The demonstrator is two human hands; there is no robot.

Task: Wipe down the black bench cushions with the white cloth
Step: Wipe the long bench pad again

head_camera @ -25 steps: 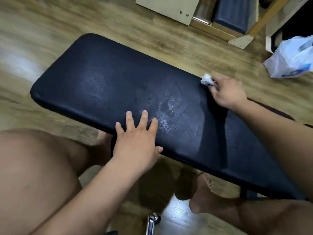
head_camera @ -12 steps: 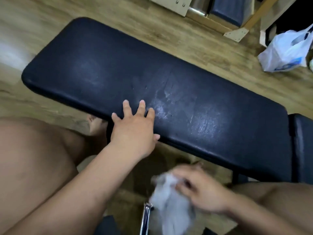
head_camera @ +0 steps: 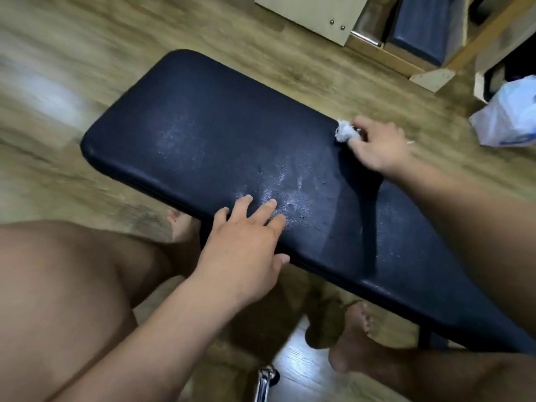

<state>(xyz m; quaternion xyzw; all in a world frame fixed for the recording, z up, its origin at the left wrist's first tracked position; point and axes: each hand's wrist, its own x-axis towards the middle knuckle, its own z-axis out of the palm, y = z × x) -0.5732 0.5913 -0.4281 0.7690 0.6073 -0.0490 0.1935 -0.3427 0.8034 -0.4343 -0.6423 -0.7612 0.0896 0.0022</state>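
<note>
A long black bench cushion (head_camera: 203,134) runs from upper left to lower right, with pale dusty smears near its middle. My left hand (head_camera: 246,242) rests flat on the near edge, fingers straight on the padding. At the far edge my right hand (head_camera: 377,146) grips a small wad of white cloth (head_camera: 345,131) and holds it against the cushion's rim. My right forearm crosses over the cushion's right part and hides it.
Wooden floor surrounds the bench. A white plastic bag (head_camera: 510,117) lies on the floor at right. Wooden furniture with another dark cushion (head_camera: 420,27) stands at the back. My bare legs and a foot (head_camera: 353,338) are below the bench, by a chrome frame piece (head_camera: 265,381).
My right hand, which was down below the near edge with the cloth half a second ago, has come back up to the cushion's far edge. My left hand stays planted on the near edge.
</note>
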